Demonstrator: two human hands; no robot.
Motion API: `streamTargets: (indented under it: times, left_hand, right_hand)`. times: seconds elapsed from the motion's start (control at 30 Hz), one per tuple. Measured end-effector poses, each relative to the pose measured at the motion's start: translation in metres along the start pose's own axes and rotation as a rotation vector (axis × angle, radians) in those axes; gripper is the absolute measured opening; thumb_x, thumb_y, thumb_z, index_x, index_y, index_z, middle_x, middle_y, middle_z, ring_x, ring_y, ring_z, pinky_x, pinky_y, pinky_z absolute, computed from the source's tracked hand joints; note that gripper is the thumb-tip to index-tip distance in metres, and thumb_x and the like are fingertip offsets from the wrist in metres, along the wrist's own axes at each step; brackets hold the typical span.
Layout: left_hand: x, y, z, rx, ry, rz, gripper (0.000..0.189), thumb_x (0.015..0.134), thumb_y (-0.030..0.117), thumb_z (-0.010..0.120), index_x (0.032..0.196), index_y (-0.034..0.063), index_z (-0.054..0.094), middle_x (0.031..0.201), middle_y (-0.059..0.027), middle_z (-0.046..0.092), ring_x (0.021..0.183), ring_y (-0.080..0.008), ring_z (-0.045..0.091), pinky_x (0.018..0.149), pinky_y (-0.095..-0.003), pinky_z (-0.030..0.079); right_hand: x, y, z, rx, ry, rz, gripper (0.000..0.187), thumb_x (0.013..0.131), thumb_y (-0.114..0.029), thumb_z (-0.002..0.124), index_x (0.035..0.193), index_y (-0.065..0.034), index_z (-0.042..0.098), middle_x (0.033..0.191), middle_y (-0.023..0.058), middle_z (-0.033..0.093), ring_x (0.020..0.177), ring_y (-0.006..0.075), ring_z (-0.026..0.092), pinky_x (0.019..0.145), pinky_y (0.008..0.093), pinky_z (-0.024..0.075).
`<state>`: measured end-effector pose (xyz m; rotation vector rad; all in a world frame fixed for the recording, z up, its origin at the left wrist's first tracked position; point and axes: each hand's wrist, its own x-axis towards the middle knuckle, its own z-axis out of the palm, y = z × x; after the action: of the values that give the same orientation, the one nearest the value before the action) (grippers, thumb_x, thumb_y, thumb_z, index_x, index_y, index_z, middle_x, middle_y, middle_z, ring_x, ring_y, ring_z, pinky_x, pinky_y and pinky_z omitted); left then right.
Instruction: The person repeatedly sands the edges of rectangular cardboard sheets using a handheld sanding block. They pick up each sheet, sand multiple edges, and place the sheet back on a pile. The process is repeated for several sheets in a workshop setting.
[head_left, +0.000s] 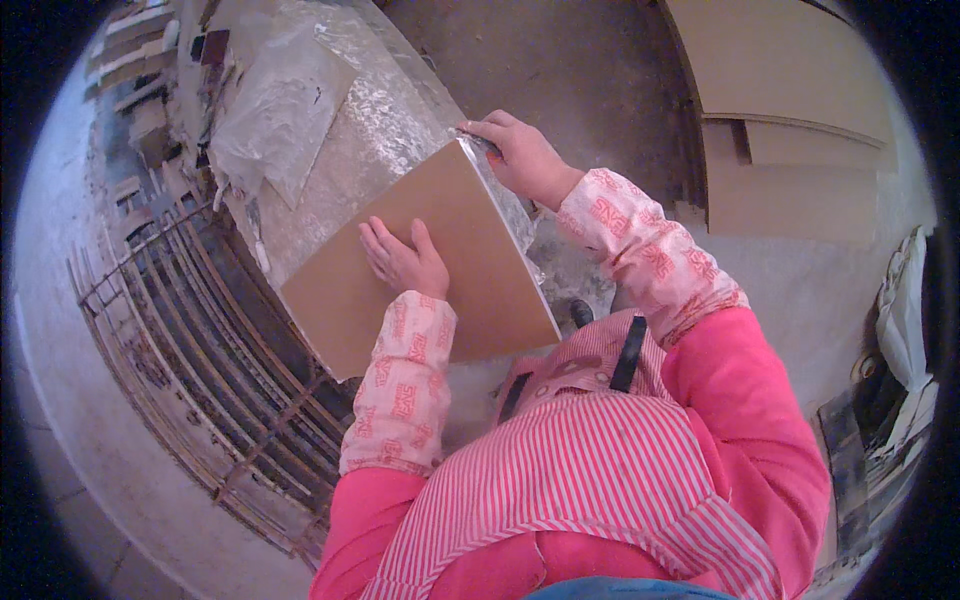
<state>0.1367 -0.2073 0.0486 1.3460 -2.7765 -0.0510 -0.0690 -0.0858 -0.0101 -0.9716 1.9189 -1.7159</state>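
Note:
A brown flat board (480, 247) with a pale edge lies before me at the near end of a worktable. Flat on its face rests my left hand (409, 259), thumb apart from the fingers. At the board's far right corner my right hand (521, 154) grips a small dark-handled tool (480, 139); its working end is too small to make out. White shavings or scraps (529, 232) hang along the board's right edge.
White residue covers the worktable (375, 112), where clear plastic sheeting (262, 120) lies over a panel. A rusty metal bar rack (217, 360) stands on the left. Large brown boards (787, 82) are stacked at the right. A white bag (904, 307) sits at the far right.

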Motion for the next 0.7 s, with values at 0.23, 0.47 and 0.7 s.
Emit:
streamTargets:
  times: [0.23, 0.47, 0.7]
  left_hand:
    - [-0.001, 0.004, 0.001, -0.034, 0.006, -0.012, 0.072, 0.099, 0.044, 0.050, 0.148, -0.0049, 0.031, 0.155, -0.0280, 0.027, 0.145, -0.0418, 0.025, 0.116, -0.0534, 0.022]
    - [-0.002, 0.002, 0.006, -0.055, -0.007, -0.042, 0.074, 0.098, 0.047, 0.051, 0.147, -0.0065, 0.033, 0.155, -0.0284, 0.027, 0.145, -0.0418, 0.025, 0.116, -0.0539, 0.023]
    - [-0.001, -0.003, 0.013, -0.053, 0.014, 0.016, 0.076, 0.097, 0.050, 0.050, 0.148, -0.0035, 0.034, 0.156, -0.0263, 0.028, 0.145, -0.0425, 0.024, 0.118, -0.0551, 0.018]
  right_hand:
    - [-0.030, -0.005, -0.026, 0.198, -0.153, 0.005, 0.045, 0.075, 0.013, 0.052, 0.110, -0.0078, 0.071, 0.107, 0.0130, 0.064, 0.100, 0.0287, 0.065, 0.087, 0.0364, 0.0526]
    - [-0.193, -0.045, -0.042, 0.331, -0.212, 0.081, 0.042, 0.074, 0.008, 0.056, 0.108, -0.0107, 0.072, 0.107, 0.0143, 0.065, 0.103, 0.0342, 0.063, 0.089, 0.0410, 0.0515]
    - [-0.284, -0.100, -0.060, 0.258, -0.206, 0.310, 0.038, 0.081, 0.007, 0.055, 0.114, -0.0073, 0.068, 0.115, 0.0127, 0.066, 0.108, 0.0309, 0.063, 0.094, 0.0403, 0.0501]
